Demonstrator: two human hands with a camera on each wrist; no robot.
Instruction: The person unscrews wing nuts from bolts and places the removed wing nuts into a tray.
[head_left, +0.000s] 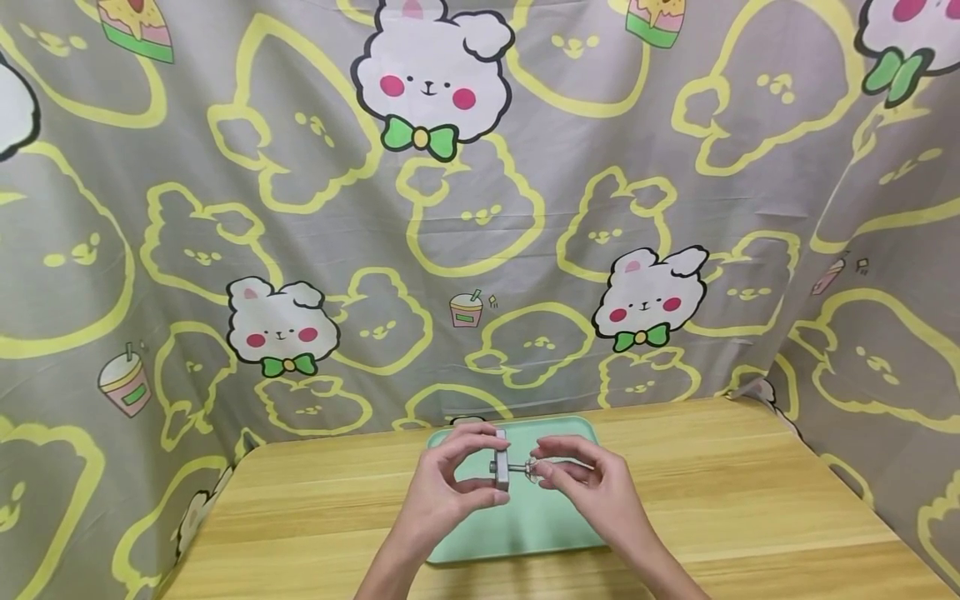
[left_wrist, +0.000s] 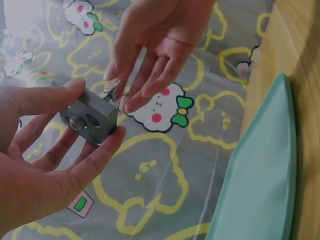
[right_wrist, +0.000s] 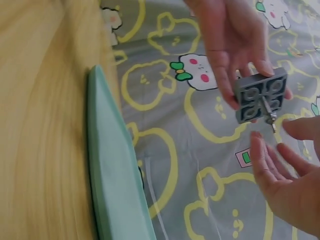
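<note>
My left hand (head_left: pixel 442 479) grips a grey square block (head_left: pixel 502 468) by its upper and lower edges, thumb on one side and fingers on the other. Round recesses mark the block's face in the right wrist view, and a silver bolt (right_wrist: pixel 266 105) sticks out from its middle. A small shiny metal fitting (right_wrist: pixel 270 119) sits near the bolt's free end; its exact shape is too small to tell. Around that end my right hand (head_left: pixel 588 479) holds its thumb and fingers curved and apart, with a slim gap to the metal in both wrist views.
Below the hands a mint green tray (head_left: pixel 540 533) lies on the wooden table (head_left: pixel 735 500). A grey cloth (head_left: pixel 525 350) with rabbit drawings hangs behind the table and along both sides.
</note>
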